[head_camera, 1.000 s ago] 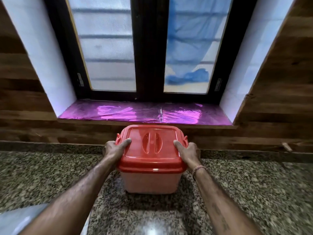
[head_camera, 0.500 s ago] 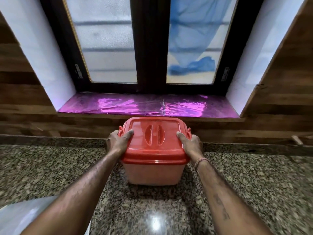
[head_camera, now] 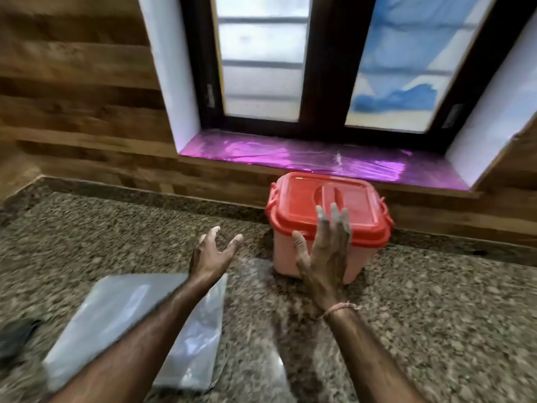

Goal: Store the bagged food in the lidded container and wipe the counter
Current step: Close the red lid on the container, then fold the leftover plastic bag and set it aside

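Note:
A pale pink container (head_camera: pixel 282 251) with a red lid (head_camera: pixel 305 205) clipped shut stands on the granite counter (head_camera: pixel 436 315) against the wooden back wall. My right hand (head_camera: pixel 325 254) hovers in front of it with fingers spread, holding nothing. My left hand (head_camera: pixel 212 254) is open too, left of the container and apart from it. Under my left forearm lies a flat clear plastic bag (head_camera: pixel 116 315) on the counter. What the container holds is hidden by the lid.
A window sill covered in shiny purple film (head_camera: pixel 290 155) runs just behind the container. A dark object (head_camera: pixel 14 338) lies at the counter's left edge, blurred. The counter meets a wooden wall corner at the far left.
Both hands have let go of the container's lid and drawn back, fingers spread. The view has swung left and down, bringing the plastic bag and the dark object into sight.

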